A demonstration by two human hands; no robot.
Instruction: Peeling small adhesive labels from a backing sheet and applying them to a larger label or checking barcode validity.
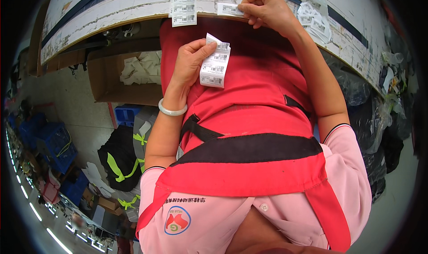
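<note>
My left hand is closed on a folded strip of white barcode labels, thumb on top, and the strip hangs over my red apron. On the table's near edge my right hand pinches the end of a single white barcode label, which lies flat on the wood. Between the two hands, a row of similar labels runs down the table and hangs slightly over its edge. A loose pile of white labels lies on the table to the right of my right hand.
The worn white table spans the far side. Below it on the left, an open cardboard box holds pale cloth pieces. Black items with bright green ties and blue crates stand at left. Clear plastic bags bunch at right.
</note>
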